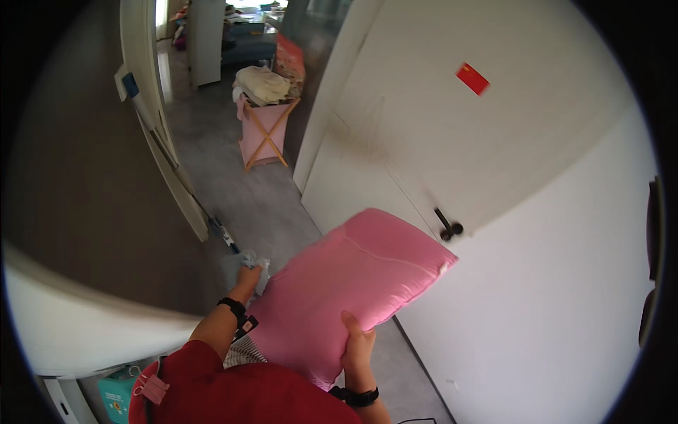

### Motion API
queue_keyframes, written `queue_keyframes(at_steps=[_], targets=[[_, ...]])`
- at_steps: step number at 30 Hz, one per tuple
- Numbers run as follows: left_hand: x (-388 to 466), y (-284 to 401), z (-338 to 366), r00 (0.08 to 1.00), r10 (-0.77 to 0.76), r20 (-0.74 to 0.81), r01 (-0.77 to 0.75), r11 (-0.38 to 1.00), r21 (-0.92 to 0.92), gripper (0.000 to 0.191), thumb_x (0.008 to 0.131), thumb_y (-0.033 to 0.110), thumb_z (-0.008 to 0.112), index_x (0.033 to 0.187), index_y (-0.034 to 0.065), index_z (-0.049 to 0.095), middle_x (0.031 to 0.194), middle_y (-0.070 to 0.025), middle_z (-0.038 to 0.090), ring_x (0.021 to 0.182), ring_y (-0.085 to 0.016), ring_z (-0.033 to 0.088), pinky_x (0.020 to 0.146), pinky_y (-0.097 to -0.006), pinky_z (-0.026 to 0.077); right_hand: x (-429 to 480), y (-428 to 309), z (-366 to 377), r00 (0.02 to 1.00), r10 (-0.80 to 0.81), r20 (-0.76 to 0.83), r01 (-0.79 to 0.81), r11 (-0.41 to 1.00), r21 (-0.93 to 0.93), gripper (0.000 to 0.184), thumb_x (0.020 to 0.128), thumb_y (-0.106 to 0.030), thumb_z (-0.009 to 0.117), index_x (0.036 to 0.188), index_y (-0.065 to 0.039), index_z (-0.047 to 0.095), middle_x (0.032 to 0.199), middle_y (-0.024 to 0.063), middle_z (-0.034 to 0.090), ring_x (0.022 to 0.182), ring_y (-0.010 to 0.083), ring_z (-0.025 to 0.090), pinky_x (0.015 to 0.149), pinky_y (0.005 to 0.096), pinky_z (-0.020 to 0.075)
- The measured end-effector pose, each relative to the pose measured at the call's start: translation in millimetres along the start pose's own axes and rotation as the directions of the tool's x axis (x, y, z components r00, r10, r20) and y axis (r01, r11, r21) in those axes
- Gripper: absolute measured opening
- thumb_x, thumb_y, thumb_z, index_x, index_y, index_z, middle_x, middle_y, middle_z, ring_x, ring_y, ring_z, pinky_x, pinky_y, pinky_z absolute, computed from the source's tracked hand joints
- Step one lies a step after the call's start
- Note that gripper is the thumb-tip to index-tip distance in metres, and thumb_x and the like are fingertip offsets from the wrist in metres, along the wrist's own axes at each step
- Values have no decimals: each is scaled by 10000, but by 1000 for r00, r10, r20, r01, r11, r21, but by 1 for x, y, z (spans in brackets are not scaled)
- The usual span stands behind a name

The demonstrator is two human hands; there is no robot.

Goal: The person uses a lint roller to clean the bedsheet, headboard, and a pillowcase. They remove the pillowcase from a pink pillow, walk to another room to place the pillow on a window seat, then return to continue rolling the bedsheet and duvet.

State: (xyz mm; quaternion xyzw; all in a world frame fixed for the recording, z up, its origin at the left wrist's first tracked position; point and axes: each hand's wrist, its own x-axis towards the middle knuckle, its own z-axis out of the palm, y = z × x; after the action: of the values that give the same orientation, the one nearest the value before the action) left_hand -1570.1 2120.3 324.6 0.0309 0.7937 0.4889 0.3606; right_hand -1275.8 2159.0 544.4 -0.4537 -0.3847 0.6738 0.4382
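Observation:
A pink pillow (328,270) lies across the front of my body, tilted up towards the door. My right hand (360,339) is shut on its near edge, thumb on top and the fingers hidden beneath. My left hand (250,278) is on the pillow's left side and grips a crumpled, pale translucent plastic bag (260,273). Just beyond that hand is the lower end of a long-handled mop or similar cleaning tool (225,236), which leans along the wall edge; whether the two touch, I cannot tell.
Close on the right stands a white door (402,132) with a black handle (450,230). A pink laundry hamper (265,132) on crossed wooden legs, heaped with cloth, stands on the grey floor ahead. A dark wall (95,212) is at left, a teal box (114,397) at lower left.

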Motion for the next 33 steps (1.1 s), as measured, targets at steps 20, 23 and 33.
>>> queue_keyframes(at_steps=[20, 23, 33], targets=[[386, 296, -50, 982, -3, -191, -90, 873, -479, 335, 842, 259, 653, 1034, -16, 638, 888, -79, 655, 787, -211, 625, 690, -345, 485, 454, -19, 389, 691, 247, 679, 184, 849, -496, 387, 814, -171, 739, 1109, 52, 625, 1028, 126, 691, 917, 192, 656, 807, 332, 531], [467, 351, -73, 945, -3, -326, -164, 860, -483, 320, 831, 236, 649, 1028, -16, 658, 882, -81, 668, 768, -190, 630, 677, -326, 487, 525, -11, 477, 606, 209, 767, 289, 841, -457, 386, 809, -172, 744, 1105, 48, 630, 1021, 111, 694, 917, 179, 653, 808, 325, 529], [562, 449, -235, 757, -119, -642, -373, 728, -576, 288, 848, 217, 664, 1064, 27, 644, 960, -61, 665, 829, -166, 628, 720, -307, 497, 663, 10, 770, 401, 205, 893, 179, 938, -296, 429, 798, -75, 761, 1169, 58, 591, 1048, 111, 682, 910, 182, 649, 813, 311, 527]])
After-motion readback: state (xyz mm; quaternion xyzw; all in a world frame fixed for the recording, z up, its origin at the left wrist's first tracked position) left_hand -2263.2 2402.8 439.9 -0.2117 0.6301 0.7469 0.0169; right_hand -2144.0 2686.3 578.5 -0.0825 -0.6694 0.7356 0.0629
